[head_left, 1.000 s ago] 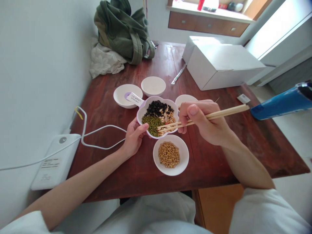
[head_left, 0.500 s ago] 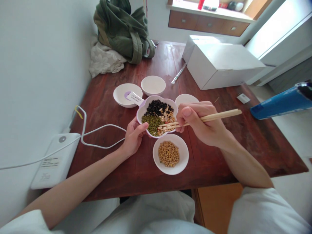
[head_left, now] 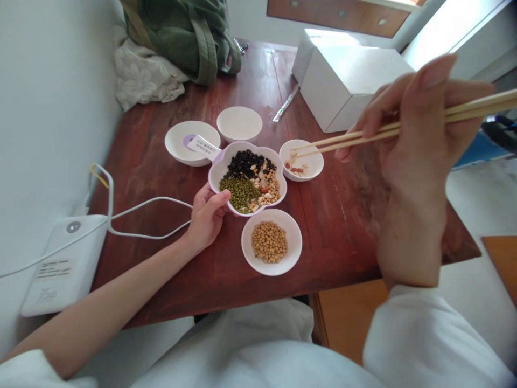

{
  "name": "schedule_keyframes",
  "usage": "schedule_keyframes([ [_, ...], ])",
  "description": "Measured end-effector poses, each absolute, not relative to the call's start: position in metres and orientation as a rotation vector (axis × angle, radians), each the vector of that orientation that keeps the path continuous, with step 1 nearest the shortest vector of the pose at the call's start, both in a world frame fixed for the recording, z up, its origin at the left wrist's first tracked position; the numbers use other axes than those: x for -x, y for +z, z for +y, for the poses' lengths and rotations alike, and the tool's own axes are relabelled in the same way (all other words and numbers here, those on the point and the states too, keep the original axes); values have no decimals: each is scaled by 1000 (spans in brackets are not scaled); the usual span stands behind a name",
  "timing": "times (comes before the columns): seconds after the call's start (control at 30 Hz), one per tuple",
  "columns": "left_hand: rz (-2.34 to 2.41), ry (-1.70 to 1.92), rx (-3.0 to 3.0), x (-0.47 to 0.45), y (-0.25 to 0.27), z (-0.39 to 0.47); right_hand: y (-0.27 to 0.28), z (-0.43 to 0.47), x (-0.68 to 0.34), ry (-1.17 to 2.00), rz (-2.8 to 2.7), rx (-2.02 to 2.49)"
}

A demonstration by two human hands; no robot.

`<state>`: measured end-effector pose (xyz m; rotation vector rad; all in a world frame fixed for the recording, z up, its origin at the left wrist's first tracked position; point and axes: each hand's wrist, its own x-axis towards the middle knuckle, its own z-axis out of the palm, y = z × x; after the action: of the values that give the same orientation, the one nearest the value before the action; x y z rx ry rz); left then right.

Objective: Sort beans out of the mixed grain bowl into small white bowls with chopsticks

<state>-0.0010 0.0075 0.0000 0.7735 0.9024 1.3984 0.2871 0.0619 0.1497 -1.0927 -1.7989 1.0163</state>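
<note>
My left hand (head_left: 208,215) grips the rim of a flower-shaped bowl (head_left: 281,186) with a purple edge and a labelled handle. Black beans (head_left: 243,164), green mung beans (head_left: 239,193), yellow soybeans and pale and red peanuts lie in it. Raised at the right, my right hand (head_left: 407,124) is closed around wooden chopsticks (head_left: 355,138). Their tips reach over a small white bowl (head_left: 317,168) that holds a few peanuts (head_left: 297,170); a pale piece seems to be at the tips. Below the flower-shaped bowl stands a white bowl (head_left: 297,253) of soybeans (head_left: 269,242).
Two white bowls, one at the left (head_left: 173,143) and one behind (head_left: 238,124), stand beyond the flower-shaped bowl. A white box (head_left: 343,81) and a green bag (head_left: 181,37) are at the back. A white cable (head_left: 141,235) and white power bank (head_left: 60,269) lie left.
My right hand has moved the chopsticks from the flower-shaped bowl to above the small bowl at the right. The view has shifted slightly; my left hand keeps its grip.
</note>
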Motion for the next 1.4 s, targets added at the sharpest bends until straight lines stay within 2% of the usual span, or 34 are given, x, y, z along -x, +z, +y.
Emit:
schedule_keyframes([
  [0.13, 892, 1424, -774, 1, -2, 10, 153, 84, -308, 916, -1779, 1222],
  [0.3, 896, 1422, -789, 1, -4, 11, 150, 116, -315, 557, -1814, 1392],
  [0.4, 884, 1425, -784, 1, -4, 11, 150, 116, -311, 479, -1891, 1423],
  [0.67, 911, 1365, -770, 4, -5, 6, 161, 65, -283, 871, -1728, 738],
  [0.93, 894, 1371, -750, 2, -1, 6, 138, 60, -253, 1112, -1881, 783],
  [1.4, 910, 1358, -765, 3, -2, 5, 137, 63, -248, 1140, -1805, 906],
])
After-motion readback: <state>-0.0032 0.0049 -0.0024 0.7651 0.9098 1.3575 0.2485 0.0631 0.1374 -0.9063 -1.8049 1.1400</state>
